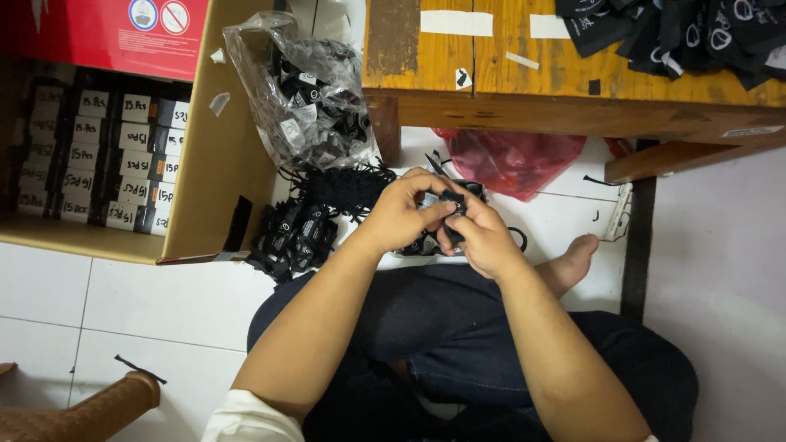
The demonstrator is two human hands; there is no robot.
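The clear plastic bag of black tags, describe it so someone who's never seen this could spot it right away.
Start at the big open cardboard box on the left. Against its right wall leans the clear plastic bag, stuffed with black tags. Unlike the red bag under the wooden table, it is see-through.

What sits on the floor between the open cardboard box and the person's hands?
In the head view, a pile of black tags lies between the cardboard box and the left hand.

Cardboard box (214,155): open, brown, upper left.
Packets (98,155): black rows, white labels, inside the box.
Clear bag (307,90): beside the box.
Red bag (512,160): under the counter (491,74).
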